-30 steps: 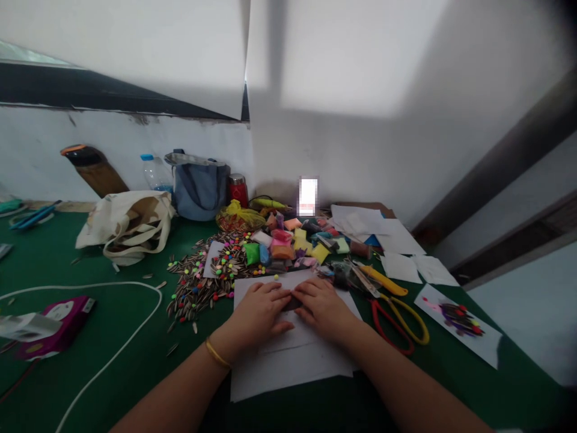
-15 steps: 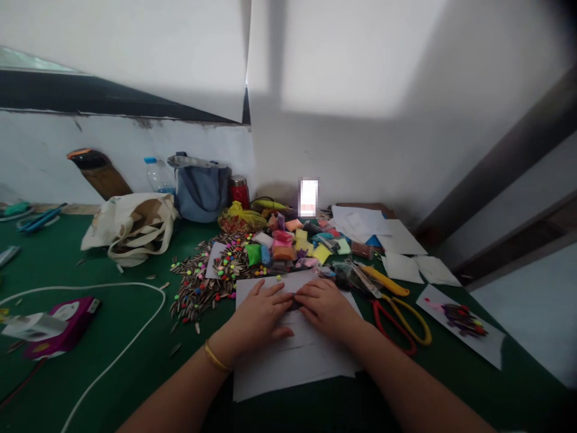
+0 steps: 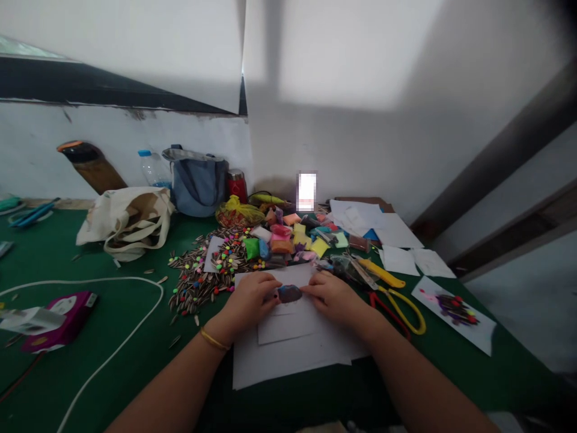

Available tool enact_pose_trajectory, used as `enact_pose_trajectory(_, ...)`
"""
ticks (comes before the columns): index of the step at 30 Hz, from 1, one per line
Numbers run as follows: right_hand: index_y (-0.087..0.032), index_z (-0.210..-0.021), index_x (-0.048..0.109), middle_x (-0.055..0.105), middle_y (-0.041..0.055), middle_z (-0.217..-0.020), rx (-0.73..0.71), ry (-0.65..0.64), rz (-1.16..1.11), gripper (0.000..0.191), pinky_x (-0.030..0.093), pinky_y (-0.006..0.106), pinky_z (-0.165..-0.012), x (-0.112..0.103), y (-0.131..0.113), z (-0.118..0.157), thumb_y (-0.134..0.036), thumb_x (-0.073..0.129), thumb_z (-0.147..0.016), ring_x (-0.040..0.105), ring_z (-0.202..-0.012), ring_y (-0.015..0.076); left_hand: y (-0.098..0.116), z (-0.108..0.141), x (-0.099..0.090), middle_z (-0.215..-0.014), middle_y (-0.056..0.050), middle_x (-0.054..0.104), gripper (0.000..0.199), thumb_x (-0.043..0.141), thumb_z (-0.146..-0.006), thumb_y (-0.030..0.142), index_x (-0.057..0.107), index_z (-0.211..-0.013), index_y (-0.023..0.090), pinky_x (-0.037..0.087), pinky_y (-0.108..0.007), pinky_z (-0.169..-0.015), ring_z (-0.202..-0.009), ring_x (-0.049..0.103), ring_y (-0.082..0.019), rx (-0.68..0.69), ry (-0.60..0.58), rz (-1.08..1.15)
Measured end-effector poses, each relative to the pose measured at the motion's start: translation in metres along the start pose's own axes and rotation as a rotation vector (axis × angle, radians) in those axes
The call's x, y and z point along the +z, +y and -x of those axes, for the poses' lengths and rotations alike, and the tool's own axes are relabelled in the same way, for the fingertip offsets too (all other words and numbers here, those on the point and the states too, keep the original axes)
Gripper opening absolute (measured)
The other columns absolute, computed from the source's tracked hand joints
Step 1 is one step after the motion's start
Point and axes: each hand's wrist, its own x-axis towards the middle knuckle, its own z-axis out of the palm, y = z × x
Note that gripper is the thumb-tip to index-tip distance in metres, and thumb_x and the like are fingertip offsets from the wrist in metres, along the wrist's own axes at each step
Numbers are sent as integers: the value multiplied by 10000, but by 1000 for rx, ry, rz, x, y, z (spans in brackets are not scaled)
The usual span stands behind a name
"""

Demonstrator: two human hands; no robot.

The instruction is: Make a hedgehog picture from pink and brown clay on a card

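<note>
A flat, dark blue-grey oval of modelling clay [image 3: 289,293] lies on a small white card [image 3: 286,332], which rests on larger white paper sheets [image 3: 252,373]. My left hand [image 3: 252,299] is closed at the clay's left end, fingers bent and thumb close to them. At the right end, my right hand [image 3: 336,299] has its fingertips drawn together and touching the clay's edge. The fingertips partly cover both ends of the clay.
Sunflower seeds [image 3: 198,282] mixed with coloured balls lie left of the paper. Clay packets [image 3: 282,246] are heaped behind it. Scissors [image 3: 408,310], a yellow cutter [image 3: 383,273] and a decorated card [image 3: 455,313] lie to the right. A white cable [image 3: 148,313] curves across the left.
My hands have moved apart and off the clay's top, so its oval shape shows. Their fingers are now at its two ends. The view has shifted slightly.
</note>
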Motion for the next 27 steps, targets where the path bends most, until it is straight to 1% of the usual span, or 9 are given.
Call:
enact_pose_trajectory(5,-240,-1107,695,621,62,-952,-8,-65,55,283,445,328,-804,-5,-9,0,-163,551,-876,540,-909,202,5,-1,1,-1091,-61,636,440,783,-696,292,654,-1113,237,433,-372,-867,-1013,566,-250,-15,-51,-27)
enact_pose_trajectory(9,-267,-1161,664,608,56,-950,-46,-75,62,305,422,318,-775,-5,-16,-1,-195,563,-883,529,-891,196,11,-2,4,-1115,-61,617,473,793,-687,304,638,-1131,246,411,-403,-912,-1044,540,-259,-43,-19,-70)
enact_pose_trajectory(12,-279,-1120,678,600,45,-917,-75,-74,65,264,405,310,-744,-3,-17,-2,-222,566,-888,524,-851,187,15,-2,5,-1144,-52,613,465,788,-695,302,635,-1132,263,383,-422,-969,-1092,518,-262,-43,-4,-87)
enact_pose_trajectory(15,-244,-1161,651,604,64,-947,-5,28,107,288,400,334,-793,-2,-7,-2,-226,558,-889,527,-898,206,15,0,7,-1234,-40,604,507,769,-721,303,601,-1199,292,331,-437,-1036,-1195,471,-268,-3,-19,-85)
enact_pose_trajectory(18,-202,-1208,615,597,112,-1021,218,233,248,339,385,393,-831,-1,11,-2,-297,577,-885,505,-967,263,10,2,10,-1318,-49,574,583,742,-751,341,534,-1294,298,287,-468,-1067,-1279,415,-287,-14,-24,-97)
enact_pose_trajectory(20,-196,-1192,620,589,132,-1051,325,309,334,388,377,428,-828,0,22,-1,-364,637,-843,483,-986,302,7,3,13,-1339,-60,564,629,736,-753,378,501,-1329,286,280,-490,-1065,-1297,402,-303,-36,-25,-109)
enact_pose_trajectory(22,-207,-1106,656,587,137,-1080,355,332,371,317,371,447,-834,3,27,-2,-369,653,-833,473,-1001,314,6,2,14,-1362,-66,549,665,743,-743,405,485,-1343,280,274,-510,-1062,-1308,391,-320,-44,-17,-123)
enact_pose_trajectory(24,-216,-1004,682,593,132,-1099,350,347,361,196,365,453,-853,4,27,-4,-338,628,-860,472,-1021,307,8,1,13,-1374,-66,539,637,744,-742,406,507,-1319,282,273,-524,-1059,-1310,387,-331,-44,12,-137)
enact_pose_trajectory(27,-220,-1001,673,605,115,-1156,298,356,264,163,362,445,-899,3,19,-7,-300,564,-911,486,-1072,287,14,-2,9,-1329,-69,568,443,689,-802,359,582,-1223,271,313,-517,-1038,-1266,434,-321,-57,111,-122)
